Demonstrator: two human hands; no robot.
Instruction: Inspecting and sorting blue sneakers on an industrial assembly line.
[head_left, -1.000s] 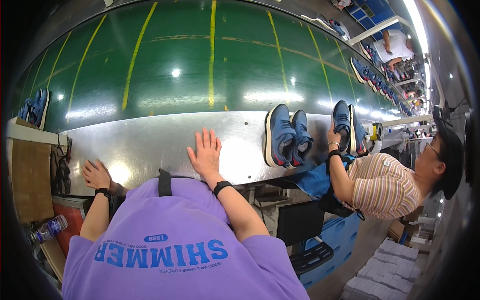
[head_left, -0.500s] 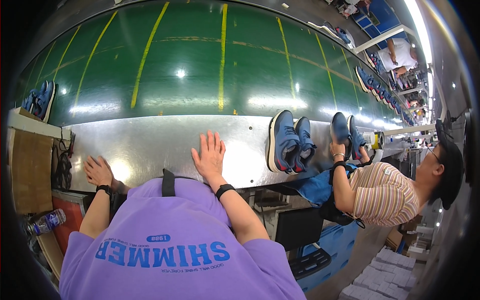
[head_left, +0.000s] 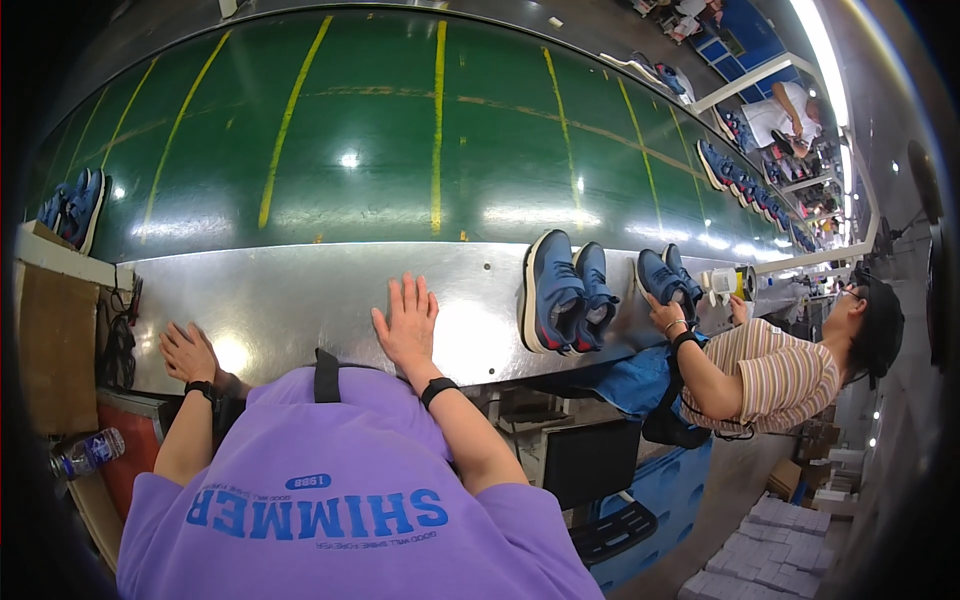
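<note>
My left hand (head_left: 189,355) rests on the left part of the metal ledge (head_left: 290,300), fingers extended and nothing in it. Flat on the same ledge, farther right, lies my right hand (head_left: 407,321) with its fingers spread, also holding nothing. A pair of blue sneakers (head_left: 552,290) with white soles stands on the ledge to the right of my right hand, apart from it. Beyond that pair, a co-worker's hand (head_left: 668,314) touches another pair of blue sneakers (head_left: 660,272).
A green belt (head_left: 370,190) with yellow cross lines runs behind the ledge. More blue sneakers (head_left: 78,207) stand at far left, others along the right. The co-worker in a striped shirt (head_left: 770,380) sits at right. A plastic bottle (head_left: 88,452) and dark cables (head_left: 118,340) are at left.
My hands stay on the ledge while the view shifts slightly. The co-worker's pair of sneakers has been set lower and nearer the ledge, and one of the co-worker's hands has moved off toward the can.
</note>
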